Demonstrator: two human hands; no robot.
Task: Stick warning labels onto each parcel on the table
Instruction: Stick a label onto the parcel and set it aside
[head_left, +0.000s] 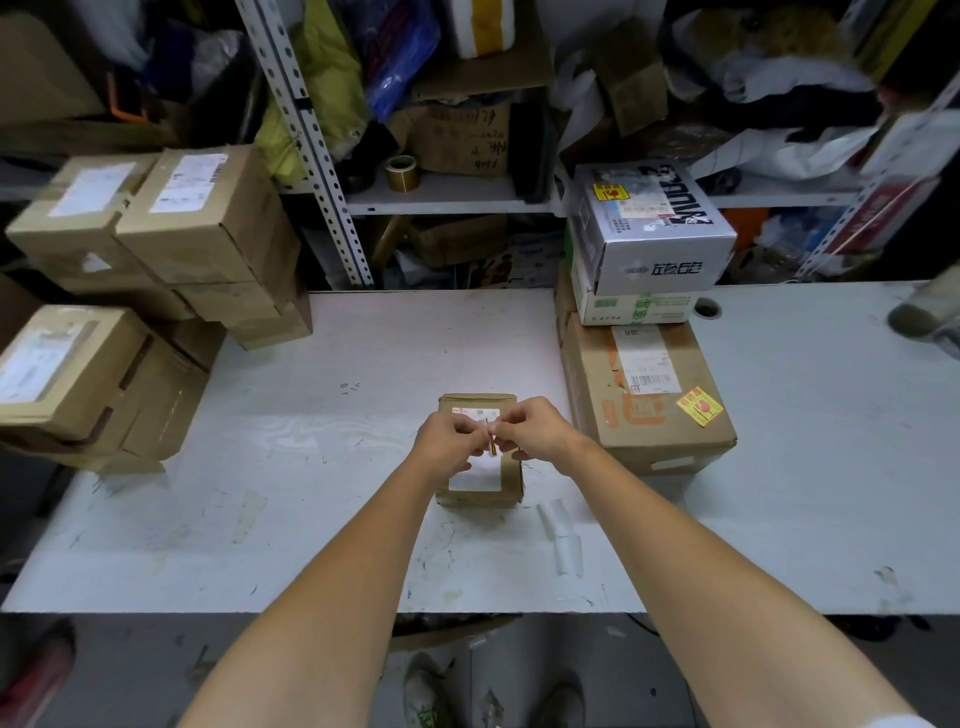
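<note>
- The white surface (311, 493) held everything, with shelves full of stuff behind it.
- A pile of brown boxes (156, 249) sat on the left side. I could see no yellow stickers on them, so I think they were still waiting.
- On the right, a big brown box (644, 415) and the white box (649, 228) stacked above it each had a yellow sticker (699, 406) already.
- The small parcel (480, 491) lay in the middle, near the front edge, right under the hands.
- The left hand (444, 444) and the right hand (537, 428) met just above the parcel. The fingers of both hands pinched one thin warning label (491, 441), seen from its edge.
- I think the label was being peeled or got ready, and it was not stuck down yet.
- The next move called for laying it flat on the parcel's bare brown part, not over the white address paper, then rubbing it down.
</note>
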